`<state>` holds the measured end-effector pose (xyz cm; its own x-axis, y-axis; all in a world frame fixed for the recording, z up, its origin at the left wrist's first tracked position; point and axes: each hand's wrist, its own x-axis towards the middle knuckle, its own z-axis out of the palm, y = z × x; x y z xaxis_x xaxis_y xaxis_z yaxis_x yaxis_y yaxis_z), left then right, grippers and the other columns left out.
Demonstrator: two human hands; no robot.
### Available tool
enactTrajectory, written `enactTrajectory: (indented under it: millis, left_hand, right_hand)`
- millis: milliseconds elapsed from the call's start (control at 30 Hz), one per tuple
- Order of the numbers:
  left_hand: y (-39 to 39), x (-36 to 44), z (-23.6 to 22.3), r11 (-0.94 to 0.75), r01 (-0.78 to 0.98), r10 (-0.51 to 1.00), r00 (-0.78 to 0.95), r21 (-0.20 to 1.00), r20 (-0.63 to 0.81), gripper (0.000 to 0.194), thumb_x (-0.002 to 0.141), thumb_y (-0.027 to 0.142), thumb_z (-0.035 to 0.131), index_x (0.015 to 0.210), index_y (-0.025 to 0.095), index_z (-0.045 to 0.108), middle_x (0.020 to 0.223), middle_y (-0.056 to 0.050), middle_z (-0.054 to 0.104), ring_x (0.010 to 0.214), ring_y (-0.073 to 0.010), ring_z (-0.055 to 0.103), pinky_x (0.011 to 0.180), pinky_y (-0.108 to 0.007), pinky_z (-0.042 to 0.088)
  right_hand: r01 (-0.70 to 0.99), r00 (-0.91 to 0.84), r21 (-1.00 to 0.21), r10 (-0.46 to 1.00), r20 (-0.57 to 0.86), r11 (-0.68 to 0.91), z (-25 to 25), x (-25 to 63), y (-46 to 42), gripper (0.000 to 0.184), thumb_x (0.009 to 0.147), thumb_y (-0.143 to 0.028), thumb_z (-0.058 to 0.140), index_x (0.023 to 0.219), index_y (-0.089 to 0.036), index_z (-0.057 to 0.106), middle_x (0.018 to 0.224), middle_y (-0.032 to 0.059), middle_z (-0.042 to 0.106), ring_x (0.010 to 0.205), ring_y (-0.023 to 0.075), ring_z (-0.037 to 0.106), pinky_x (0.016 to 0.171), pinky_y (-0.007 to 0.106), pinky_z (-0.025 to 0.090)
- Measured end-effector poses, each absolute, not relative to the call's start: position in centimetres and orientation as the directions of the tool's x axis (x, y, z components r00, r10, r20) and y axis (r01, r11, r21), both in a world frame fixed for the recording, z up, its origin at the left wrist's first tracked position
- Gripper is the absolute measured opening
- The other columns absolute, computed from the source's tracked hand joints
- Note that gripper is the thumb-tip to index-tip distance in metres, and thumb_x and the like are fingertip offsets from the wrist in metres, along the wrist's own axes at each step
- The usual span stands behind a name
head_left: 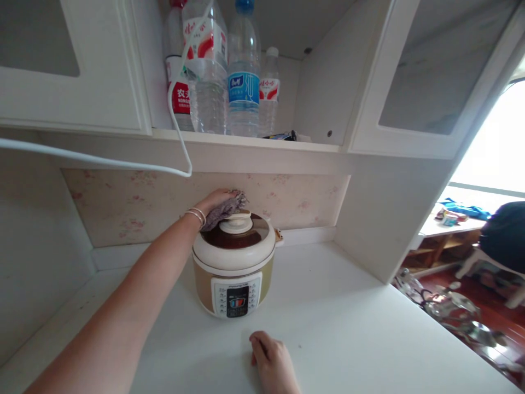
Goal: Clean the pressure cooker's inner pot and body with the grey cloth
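An electric pressure cooker [233, 273] with a white and brown lid stands on the white counter [320, 317], its control panel facing me. My left hand [221, 198] reaches over the back left of the lid, closed on a greyish-purple cloth [223, 212]. Folds of the cloth lie against the lid beside its white knob [237, 223]. In front of the cooker, my right hand [273, 361] rests low over the counter with its fingers curled in. Nothing shows in that hand.
Overhead, an open cabinet shelf [254, 141] holds several plastic bottles [244, 82]. A white cable [123, 163] hangs across at the left. Cabinet doors flank the opening. Beyond the counter's right edge are kettles and pots [451, 306] on the floor, and a chair [502, 241].
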<state>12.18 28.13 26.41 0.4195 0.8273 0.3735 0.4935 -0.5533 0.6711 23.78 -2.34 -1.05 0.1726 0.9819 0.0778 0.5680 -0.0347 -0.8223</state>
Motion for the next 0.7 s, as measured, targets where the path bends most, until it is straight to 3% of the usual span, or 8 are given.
enactTrajectory:
  millis: [167,267,400,567,633,700]
  left_hand:
    - [27.9,8.9,23.6,-0.454,0.258,0.873,0.322,0.853,0.367,0.046,0.077,0.056,0.059,0.094,0.015,0.069,0.089,-0.010,0.071,0.079,-0.0213,0.064,0.077,-0.033,0.048]
    - [26.7,7.2,22.8,-0.444,0.246,0.888,0.245,0.861,0.388,0.044,0.075,0.058,0.060,0.090,0.017,0.068,0.087,-0.009,0.071,0.081,-0.0225,0.063,0.078,-0.033,0.048]
    - [22.8,5.0,21.6,-0.462,0.489,0.868,0.080,0.740,0.489,0.046,0.083,0.059,0.048,0.093,0.018,0.067,0.094,-0.010,0.071,0.092,-0.0277,0.063,0.084,-0.037,0.046]
    - [15.1,4.7,18.2,-0.462,0.638,0.781,-0.037,0.616,0.624,0.049,0.093,0.052,0.035,0.119,0.018,0.059,0.120,-0.013,0.064,0.113,-0.0298,0.058,0.096,-0.045,0.043]
    - [12.1,5.6,16.5,-0.558,0.691,0.677,0.059,0.460,0.733,0.043,0.095,0.043,0.036,0.125,0.019,0.055,0.134,-0.012,0.055,0.127,-0.0280,0.048,0.109,-0.048,0.030]
    - [9.7,6.9,15.3,-0.667,0.694,0.558,0.225,0.271,0.799,0.036,0.096,0.034,0.037,0.125,0.021,0.054,0.135,-0.009,0.055,0.135,-0.0255,0.039,0.116,-0.051,0.014]
  right_hand:
    - [0.565,0.180,-0.824,0.980,0.085,-0.032,-0.8,23.7,-2.6,0.032,0.093,-0.035,0.038,0.084,-0.023,0.065,0.061,-0.0007,0.066,0.061,0.0136,0.062,0.060,0.020,0.037]
    - [0.571,0.191,-0.821,0.977,0.093,-0.034,-0.6,23.6,-2.7,0.032,0.094,-0.035,0.038,0.083,-0.023,0.066,0.061,-0.0012,0.066,0.061,0.0130,0.061,0.059,0.020,0.036]
    - [0.597,0.193,-0.802,0.977,0.095,-0.040,-0.7,23.5,-2.8,0.031,0.093,-0.034,0.038,0.083,-0.024,0.066,0.061,-0.0020,0.067,0.060,0.0128,0.061,0.058,0.020,0.035]
    - [0.610,0.207,-0.790,0.975,0.082,-0.063,-0.8,23.5,-2.8,0.031,0.093,-0.036,0.038,0.083,-0.026,0.066,0.061,-0.0023,0.067,0.062,0.0138,0.061,0.058,0.021,0.034]
    - [0.610,0.216,-0.789,0.973,0.080,-0.070,-0.8,23.3,-2.8,0.031,0.093,-0.036,0.038,0.084,-0.026,0.066,0.061,-0.0022,0.067,0.062,0.0143,0.061,0.058,0.022,0.034]
    - [0.619,0.223,-0.782,0.971,0.086,-0.073,-0.7,23.0,-2.9,0.031,0.093,-0.037,0.038,0.085,-0.026,0.066,0.061,-0.0018,0.066,0.062,0.0148,0.061,0.058,0.022,0.034]
